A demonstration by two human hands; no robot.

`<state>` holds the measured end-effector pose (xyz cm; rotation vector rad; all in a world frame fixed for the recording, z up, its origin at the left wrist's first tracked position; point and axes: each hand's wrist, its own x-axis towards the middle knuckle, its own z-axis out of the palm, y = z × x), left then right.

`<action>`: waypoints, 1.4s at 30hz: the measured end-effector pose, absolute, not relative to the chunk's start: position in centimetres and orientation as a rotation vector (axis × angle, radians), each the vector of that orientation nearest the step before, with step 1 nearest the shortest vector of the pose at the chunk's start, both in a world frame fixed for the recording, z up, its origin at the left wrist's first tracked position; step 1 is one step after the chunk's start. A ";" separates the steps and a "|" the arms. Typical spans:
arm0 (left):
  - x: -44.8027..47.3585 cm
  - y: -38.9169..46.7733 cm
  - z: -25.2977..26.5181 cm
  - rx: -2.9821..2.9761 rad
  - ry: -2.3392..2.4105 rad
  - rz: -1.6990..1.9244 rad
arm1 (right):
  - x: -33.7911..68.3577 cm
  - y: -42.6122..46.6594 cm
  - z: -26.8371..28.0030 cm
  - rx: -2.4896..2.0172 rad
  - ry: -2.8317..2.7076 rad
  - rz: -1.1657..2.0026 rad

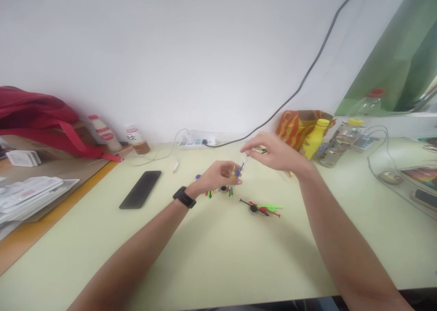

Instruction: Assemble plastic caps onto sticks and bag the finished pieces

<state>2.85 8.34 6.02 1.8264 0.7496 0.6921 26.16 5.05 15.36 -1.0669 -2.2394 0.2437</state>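
Observation:
My left hand point(215, 176) is closed around a small blue and yellow plastic piece point(238, 172), held low over the table. Above and to its right, my right hand point(271, 151) pinches the whitish top of a thin blue stem point(242, 164), whose lower end meets the piece in the left hand. Whether the two are joined, I cannot tell. Under the left hand lie more colourful small parts point(223, 189), partly hidden. Nearer me rests a cluster of arrow-shaped pieces in black, red and green point(261, 209), with a round black hub.
A black phone point(140, 190) lies at left, beyond it papers point(34, 192) and a red bag point(34, 110). Along the wall stand a brown drink bottle point(137, 140), a power strip point(196, 141), a yellow bottle point(314, 138) and a clear bottle point(341, 142). A dark cable point(300, 85) crosses the wall.

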 end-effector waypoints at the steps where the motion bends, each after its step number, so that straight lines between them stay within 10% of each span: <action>1: 2.9 8.3 6.1 1.826 0.750 0.695 | 26.2 5.0 15.3 -1.076 -2.241 0.232; 36: 3.3 8.3 5.6 1.596 0.738 0.863 | 28.4 7.1 14.8 -1.079 -1.659 0.081; 42: 3.4 8.1 6.4 1.523 0.681 1.051 | 29.7 9.4 11.4 -1.486 -2.520 0.911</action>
